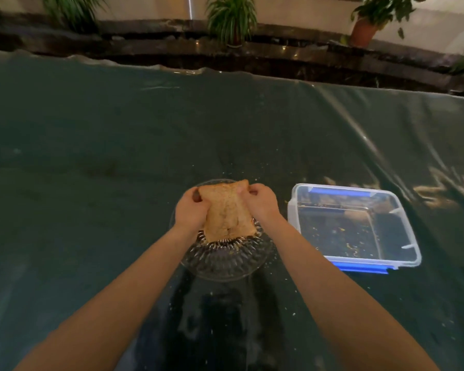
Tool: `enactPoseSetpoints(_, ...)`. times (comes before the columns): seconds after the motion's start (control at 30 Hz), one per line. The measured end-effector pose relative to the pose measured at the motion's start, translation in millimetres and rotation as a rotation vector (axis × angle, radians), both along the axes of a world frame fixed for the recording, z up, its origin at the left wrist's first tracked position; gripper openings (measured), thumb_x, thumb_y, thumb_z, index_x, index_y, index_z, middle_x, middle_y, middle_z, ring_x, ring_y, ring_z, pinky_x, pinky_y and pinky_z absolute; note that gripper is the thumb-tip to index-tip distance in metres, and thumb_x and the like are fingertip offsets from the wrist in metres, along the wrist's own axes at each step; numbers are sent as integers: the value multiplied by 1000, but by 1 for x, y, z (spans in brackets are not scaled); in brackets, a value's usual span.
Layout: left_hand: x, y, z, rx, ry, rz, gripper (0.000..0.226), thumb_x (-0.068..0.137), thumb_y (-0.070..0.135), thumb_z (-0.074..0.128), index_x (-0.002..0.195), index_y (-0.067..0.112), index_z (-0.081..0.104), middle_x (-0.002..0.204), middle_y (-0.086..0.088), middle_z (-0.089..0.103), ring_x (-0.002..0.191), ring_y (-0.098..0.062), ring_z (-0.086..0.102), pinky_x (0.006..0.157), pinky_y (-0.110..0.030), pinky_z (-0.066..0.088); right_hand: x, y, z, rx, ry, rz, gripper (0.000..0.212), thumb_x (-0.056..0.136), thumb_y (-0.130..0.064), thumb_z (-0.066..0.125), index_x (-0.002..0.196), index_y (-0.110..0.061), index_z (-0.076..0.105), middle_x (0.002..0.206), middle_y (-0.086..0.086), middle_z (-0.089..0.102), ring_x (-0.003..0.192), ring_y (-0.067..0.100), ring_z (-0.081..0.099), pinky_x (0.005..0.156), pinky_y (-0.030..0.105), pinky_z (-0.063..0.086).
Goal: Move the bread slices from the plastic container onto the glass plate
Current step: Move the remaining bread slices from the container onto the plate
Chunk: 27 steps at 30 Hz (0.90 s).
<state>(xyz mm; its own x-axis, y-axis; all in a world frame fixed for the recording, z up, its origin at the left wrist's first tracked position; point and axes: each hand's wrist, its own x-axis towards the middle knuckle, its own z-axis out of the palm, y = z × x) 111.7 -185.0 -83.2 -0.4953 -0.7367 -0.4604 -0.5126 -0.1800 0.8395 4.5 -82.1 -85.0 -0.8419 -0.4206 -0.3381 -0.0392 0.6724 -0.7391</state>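
A stack of brown bread slices (pixel 227 210) sits over the patterned glass plate (pixel 223 261) in the middle of the table. My left hand (pixel 190 210) grips the stack's left side and my right hand (pixel 261 203) grips its right side, fingers curled over the far top corners. The near edge of the bread rests on the plate. To the right stands the clear plastic container (pixel 413 253) with blue clips; it holds only crumbs.
The table is covered by a dark green shiny plastic sheet (pixel 91 156) with crumbs scattered around the plate. Beyond the far edge runs a dark stone ledge with potted plants (pixel 232 20).
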Motion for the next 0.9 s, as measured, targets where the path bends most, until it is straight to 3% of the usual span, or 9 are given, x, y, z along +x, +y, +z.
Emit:
enactPoseSetpoints(0.2, -6, -12, -12, -147, -98, -140, 36, 88, 10, 54, 124, 11, 58, 117, -7, 67, 104, -20, 61, 94, -33, 49, 6, -11, -23, 79, 60, -67, 35, 93, -30, 48, 115, -5, 58, 114, 14, 66, 102, 28, 61, 78, 28, 42)
enactPoseSetpoints(0.27, -6, -14, -15, -202, -98, -179, 28, 86, 11, 55, 113, 11, 63, 107, -6, 67, 95, -20, 61, 93, -38, 52, 6, -9, -29, 97, 77, -60, 36, 92, -29, 51, 117, -4, 56, 117, 15, 62, 103, 29, 60, 86, 34, 47)
enactPoseSetpoints(0.33, -5, -17, -19, -226, -111, -211, 28, 84, 15, 56, 110, 10, 64, 108, -11, 67, 99, -27, 63, 92, -46, 52, 5, -7, -32, 90, 67, -58, 40, 90, -30, 54, 121, -5, 52, 121, 16, 57, 105, 29, 58, 92, 39, 49)
enactPoseSetpoints(0.47, 1, -17, -24, -131, -67, -227, 30, 85, 22, 59, 115, 17, 59, 114, -4, 65, 104, -20, 62, 86, -31, 50, 6, 1, -32, 53, 13, -43, 47, 89, -36, 53, 127, -9, 47, 127, 13, 54, 111, 26, 55, 99, 40, 47)
enactPoseSetpoints(0.57, 4, -18, -28, -75, -70, -241, 42, 86, 27, 60, 127, 19, 53, 123, -1, 61, 109, -18, 58, 92, -33, 48, 10, 10, -30, 62, 31, -34, 51, 88, -40, 54, 129, -13, 44, 131, 10, 52, 116, 25, 52, 102, 44, 45)
enactPoseSetpoints(0.67, 11, -19, -30, -58, -81, -209, 44, 84, 31, 61, 126, 22, 53, 110, 9, 62, 103, -13, 58, 82, -26, 42, 16, 21, -32, 68, 14, -27, 53, 87, -41, 56, 131, -15, 43, 135, 9, 50, 120, 24, 50, 104, 46, 44)
enactPoseSetpoints(0.8, 17, -15, -31, -33, -65, -195, 45, 86, 28, 61, 128, 23, 50, 85, 26, 51, 83, 2, 54, 67, -15, 38, 19, 27, -36, 58, -40, 25, 54, 86, -42, 57, 131, -14, 44, 133, 6, 52, 112, 17, 54, 97, 33, 47)
enactPoseSetpoints(0.9, 12, -15, -30, -26, -66, -228, 41, 85, 26, 59, 125, 21, 51, 101, 11, 60, 97, -11, 59, 71, -20, 43, 18, 21, -36, 39, -65, 45, 55, 86, -41, 57, 132, -13, 44, 131, 4, 54, 102, 10, 52, 84, 24, 43)
